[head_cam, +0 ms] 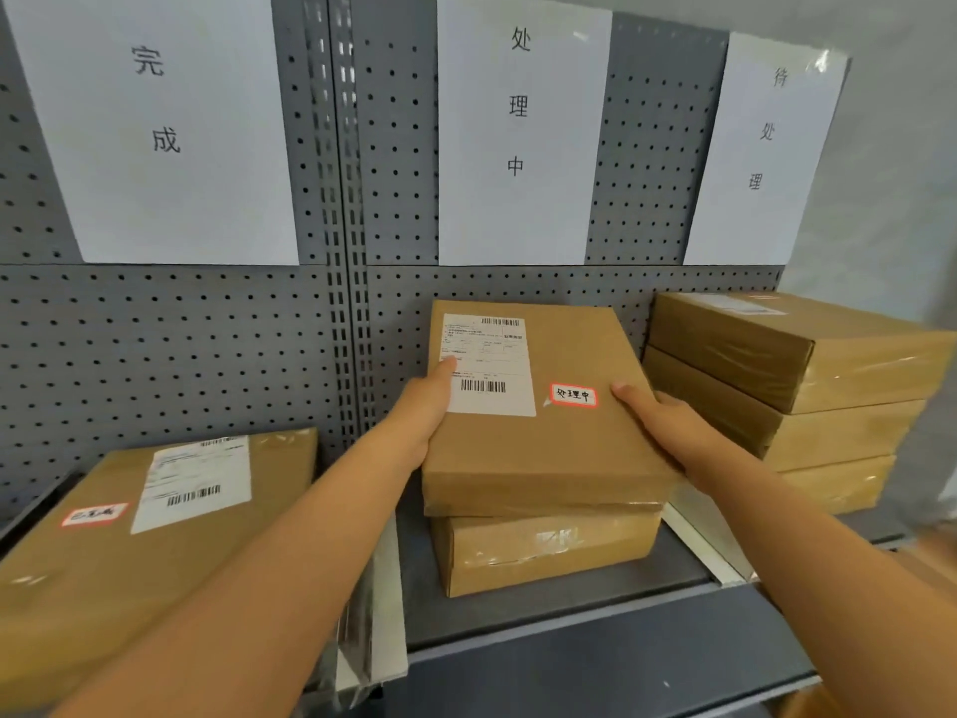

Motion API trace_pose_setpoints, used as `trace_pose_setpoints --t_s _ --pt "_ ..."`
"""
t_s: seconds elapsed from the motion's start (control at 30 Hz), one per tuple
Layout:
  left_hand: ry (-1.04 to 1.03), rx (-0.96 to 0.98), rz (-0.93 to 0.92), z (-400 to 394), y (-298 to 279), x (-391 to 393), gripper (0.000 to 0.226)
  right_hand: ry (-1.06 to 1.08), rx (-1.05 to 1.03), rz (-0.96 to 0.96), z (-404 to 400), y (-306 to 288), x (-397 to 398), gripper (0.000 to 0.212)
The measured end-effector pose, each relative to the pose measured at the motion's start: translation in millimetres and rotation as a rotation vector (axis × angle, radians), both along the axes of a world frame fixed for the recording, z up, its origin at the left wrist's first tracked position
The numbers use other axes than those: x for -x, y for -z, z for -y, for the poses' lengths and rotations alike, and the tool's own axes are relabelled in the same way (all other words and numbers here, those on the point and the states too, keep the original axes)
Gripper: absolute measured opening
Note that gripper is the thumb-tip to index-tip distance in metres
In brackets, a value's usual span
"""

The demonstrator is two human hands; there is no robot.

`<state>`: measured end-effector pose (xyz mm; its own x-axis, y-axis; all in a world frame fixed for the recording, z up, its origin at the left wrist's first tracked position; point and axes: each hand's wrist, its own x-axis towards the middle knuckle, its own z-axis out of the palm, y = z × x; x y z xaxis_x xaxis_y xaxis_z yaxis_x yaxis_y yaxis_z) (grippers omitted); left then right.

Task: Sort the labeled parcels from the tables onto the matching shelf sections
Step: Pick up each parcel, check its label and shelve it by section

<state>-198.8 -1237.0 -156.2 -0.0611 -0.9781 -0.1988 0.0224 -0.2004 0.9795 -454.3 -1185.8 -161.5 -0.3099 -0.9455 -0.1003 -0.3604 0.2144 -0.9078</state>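
Head view: a brown cardboard parcel [538, 406] is gripped at its near corners by the left hand [422, 412] and the right hand [660, 422], thumbs laid on top and the other fingers curled out of sight under the edges, a hold that seems meant to keep it level while it is set on a second box [544, 549] lying directly below the fingers. Between the 2 thumbs, a white shipping label [487, 365] and a red-bordered sticker [573, 394] reading 处理中 are carried on its lid; the same characters are shown on the paper sign [518, 132] above the fingers, so the middle section is judged correct. Beyond the right fingers, 3 stacked boxes [797, 391] are seen.
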Motion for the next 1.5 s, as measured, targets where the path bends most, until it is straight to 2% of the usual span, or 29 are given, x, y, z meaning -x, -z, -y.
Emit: trace_pose_setpoints --t_s 0.2,0.4,0.53,0.6,0.67,0.73,0.8,0.87,0.93,1.1,1.23,1.5 --pt "-0.13 -0.062 0.019 16.4 9.6 11.0 0.047 -0.164 -0.118 -0.11 40.9 -2.5 18.0 0.07" --pt "-0.174 -0.077 0.153 18.0 14.3 20.9 0.04 -0.253 -0.241 -0.17 64.5 1.8 34.4 0.07" --pt "-0.132 -0.068 0.369 20.5 14.8 17.8 0.039 -0.248 -0.213 -0.143 72.0 6.3 34.8 0.068" --pt "-0.16 -0.039 0.587 22.7 15.0 18.1 0.04 -0.245 -0.204 -0.167 72.3 7.2 34.3 0.07" --pt "-0.27 0.046 0.816 22.3 15.4 17.8 0.041 -0.233 -0.175 -0.241 72.9 8.3 33.7 0.078" --pt "-0.387 0.191 0.959 17.5 14.1 18.0 0.035 -0.207 -0.105 -0.369 70.4 7.2 32.0 0.074" --pt "-0.459 0.31 1.068 5.1 8.1 20.3 0.029 -0.165 0.004 -0.566 63.0 1.9 29.3 0.058" --pt "-0.444 0.393 1.153 -8.5 0.1 22.4 0.032 -0.138 0.147 -0.837 55.8 -6.2 25.4 0.044" --pt "-0.411 0.436 1.201 -23.0 -7.0 21.7 0.036 -0.182 0.316 -1.016 51.7 -15.2 17.0 0.04" --pt "-0.407 0.467 1.44 -69.4 -21.9 -1.3 0.039 -0.46 0.57 -0.957 33.4 -35.7 -40.2 0.043" --pt "-0.444 0.393 1.634 -113.8 -34.6 -43.5 0.044 -0.66 0.735 -0.833 1.1 -43.0 -105.7 0.046" --pt "-0.559 0.267 1.827 -222.4 -40.7 -152.9 0.04 -0.855 0.906 -0.835 -72.6 -44.0 -238.1 0.045"
